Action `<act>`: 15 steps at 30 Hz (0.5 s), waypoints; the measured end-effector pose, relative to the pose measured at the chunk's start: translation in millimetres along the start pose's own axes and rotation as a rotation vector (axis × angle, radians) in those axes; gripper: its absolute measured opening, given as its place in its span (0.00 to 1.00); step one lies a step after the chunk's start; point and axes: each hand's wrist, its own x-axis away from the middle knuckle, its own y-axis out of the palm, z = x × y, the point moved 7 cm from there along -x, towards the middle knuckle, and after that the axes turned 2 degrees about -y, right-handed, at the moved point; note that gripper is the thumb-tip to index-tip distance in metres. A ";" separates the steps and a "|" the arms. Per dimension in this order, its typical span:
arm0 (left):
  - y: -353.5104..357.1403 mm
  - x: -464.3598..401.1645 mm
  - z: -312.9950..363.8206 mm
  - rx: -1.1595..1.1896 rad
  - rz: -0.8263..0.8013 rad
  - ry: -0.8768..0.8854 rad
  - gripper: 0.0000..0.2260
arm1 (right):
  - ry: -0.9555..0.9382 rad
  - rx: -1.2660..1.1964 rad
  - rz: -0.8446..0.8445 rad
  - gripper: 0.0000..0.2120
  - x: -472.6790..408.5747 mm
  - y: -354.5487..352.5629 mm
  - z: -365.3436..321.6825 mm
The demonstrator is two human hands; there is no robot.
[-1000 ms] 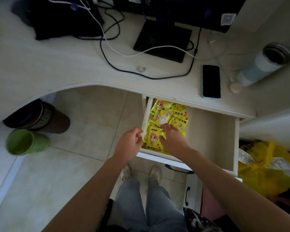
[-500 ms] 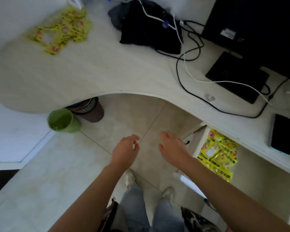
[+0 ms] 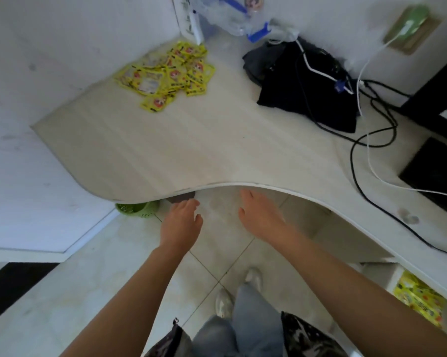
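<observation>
View from the head, read left to right. A green basket (image 3: 136,209) stands on the tiled floor, partly hidden under the curved front edge of the desk (image 3: 191,150). Above it, in the far left corner of the desk top, lies a loose pile of yellow packets (image 3: 168,76), overlapping one another and close to the wall.

The left hand (image 3: 182,225) is held over the floor just in front of the desk edge. Its fingers are relaxed and slightly bent, and it holds nothing. The right hand (image 3: 262,219) is beside it at about the same height, apart from it. Its palm faces down, its fingers are extended toward the desk edge, and it is likewise empty. Neither hand touches the desk or any packet, and the pile is well apart from both.

Below the hands, a pair of light shoes (image 3: 223,304) rests on the tiles.

Further right on the desk top sits a black bag (image 3: 304,86), with a white cable (image 3: 369,155) and a black cable (image 3: 351,161) trailing from that area across the surface. The dark base of a monitor (image 3: 436,173) is at the right edge.

At the lower right, beneath the desk top, an open drawer (image 3: 395,279) contains more yellow packets (image 3: 418,302), partly covered by the right forearm.
</observation>
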 end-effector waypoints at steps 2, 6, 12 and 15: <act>-7.7 -24.1 -9.7 -0.012 0.004 -0.015 0.12 | -0.044 0.031 0.021 0.15 -25.9 -7.2 -9.0; -21.0 -70.7 -22.0 -0.039 -0.005 -0.040 0.13 | -0.101 0.067 0.028 0.16 -79.7 -26.6 -24.3; -39.7 -142.6 -33.3 -0.096 -0.022 -0.091 0.14 | -0.183 0.099 -0.006 0.16 -162.6 -58.1 -38.8; -50.1 -179.3 -42.5 -0.127 -0.036 -0.137 0.14 | -0.211 0.109 -0.041 0.16 -206.3 -71.0 -44.0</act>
